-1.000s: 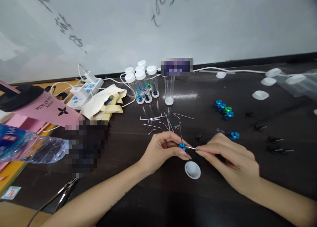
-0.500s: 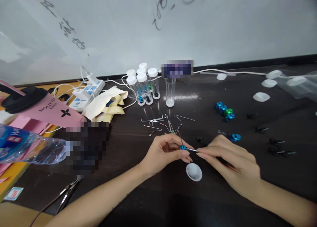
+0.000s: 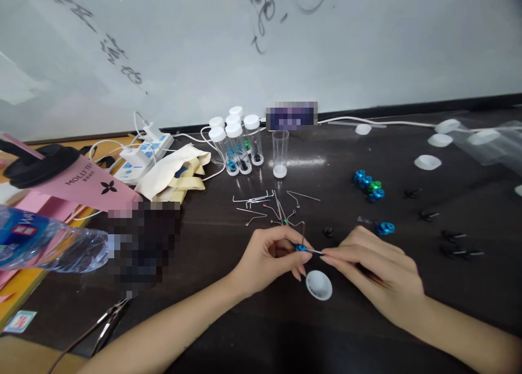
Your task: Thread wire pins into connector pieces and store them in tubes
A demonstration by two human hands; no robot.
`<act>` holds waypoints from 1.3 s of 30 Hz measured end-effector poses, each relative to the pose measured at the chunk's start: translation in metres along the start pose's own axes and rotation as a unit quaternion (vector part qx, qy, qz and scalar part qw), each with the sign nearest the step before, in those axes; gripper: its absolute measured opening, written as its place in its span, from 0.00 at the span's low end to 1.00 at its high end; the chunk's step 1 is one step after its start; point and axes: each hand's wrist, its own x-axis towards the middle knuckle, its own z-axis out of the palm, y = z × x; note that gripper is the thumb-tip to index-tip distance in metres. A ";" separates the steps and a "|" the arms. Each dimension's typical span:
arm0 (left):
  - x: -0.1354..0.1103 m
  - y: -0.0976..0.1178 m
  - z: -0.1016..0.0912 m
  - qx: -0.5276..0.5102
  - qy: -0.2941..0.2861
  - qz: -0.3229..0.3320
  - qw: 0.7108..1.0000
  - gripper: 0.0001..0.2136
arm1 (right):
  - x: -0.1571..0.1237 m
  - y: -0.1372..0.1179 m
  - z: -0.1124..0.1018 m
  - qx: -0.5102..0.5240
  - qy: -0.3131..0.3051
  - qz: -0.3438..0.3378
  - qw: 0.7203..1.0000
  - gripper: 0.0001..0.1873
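Observation:
Between the thumb and fingers of my left hand (image 3: 267,260) is a small blue ringed part (image 3: 300,248). A thin bent wire (image 3: 303,231) rises from it. My right hand (image 3: 377,265) pinches a thin metal pin (image 3: 314,251) whose other end meets the blue part; the pin's gripped end is mostly hidden by my fingertips. Just below both hands lies a small white cup-shaped cap (image 3: 318,285). A small black piece (image 3: 328,232) sits on the table between my hands, and several bent wires (image 3: 281,208) lie beyond my left hand.
Several capped clear tubes (image 3: 234,145) and one uncapped tube (image 3: 280,156) stand at the back. Blue and green parts (image 3: 374,186), black pieces with pins (image 3: 453,236) and white caps (image 3: 428,162) lie right. A pink cup (image 3: 101,181), bottle (image 3: 57,241) and pliers (image 3: 108,319) are left.
Both hands have shifted slightly down and left, still holding the blue part and the pin together. The bent wire on the blue part has tilted a little. The view has moved slightly.

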 end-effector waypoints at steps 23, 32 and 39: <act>-0.002 -0.002 -0.001 0.102 -0.003 0.003 0.995 0.11 | -0.006 0.005 0.003 -0.035 -0.023 -0.026 0.999 0.10; -0.004 0.001 -0.002 0.148 -0.004 0.018 0.989 0.10 | -0.005 0.003 0.004 -0.019 -0.041 0.000 0.999 0.07; 0.001 0.005 -0.003 0.062 0.033 -0.017 0.997 0.09 | -0.006 0.006 0.004 -0.057 -0.052 0.032 0.997 0.11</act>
